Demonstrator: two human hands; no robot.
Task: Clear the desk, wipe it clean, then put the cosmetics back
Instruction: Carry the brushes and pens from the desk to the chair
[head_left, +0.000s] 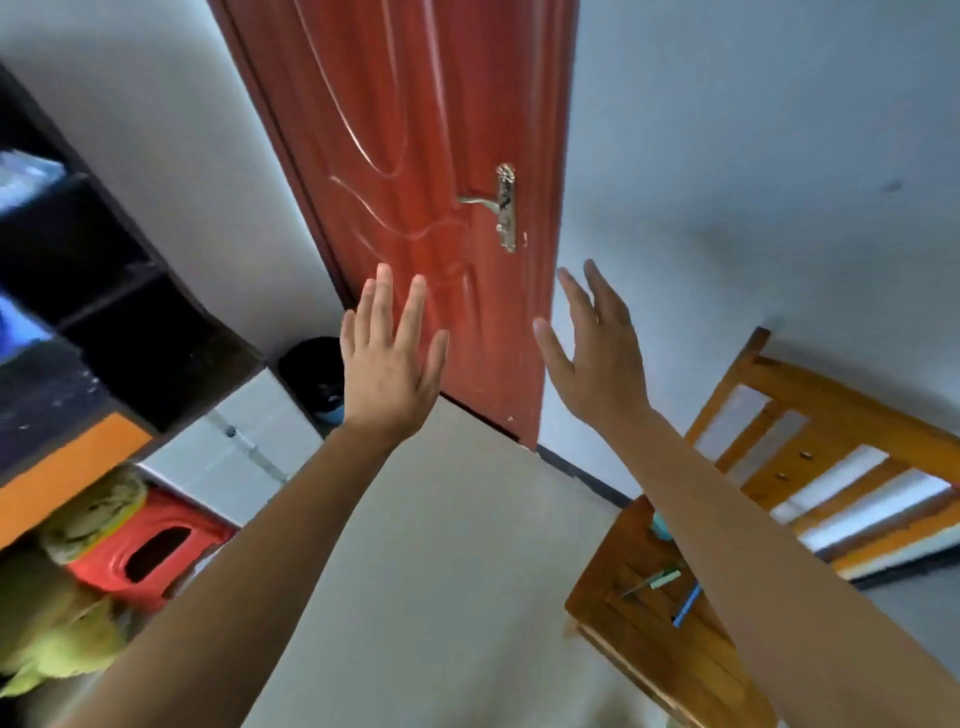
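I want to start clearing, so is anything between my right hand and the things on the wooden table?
Nothing visible. The right hand is raised open near the red panelled door, and the brown wooden table lies low under that forearm.

Two hands show at the centre of the frame: the left hand (387, 364) and the right hand (597, 353). One red door (415, 130) fills the upper middle and has one metal handle (491, 205). At the left edge is one dark shelf unit (104, 312), with one black round object (311, 374) beside the door's foot and one red stool (156, 545) at lower left. One wooden slatted frame (831, 410) stands at the right. One wooden tabletop (639, 639) at lower right carries what look like three small blurred items: one green stick (655, 579), one blue stick (687, 605) and one teal piece (661, 527).
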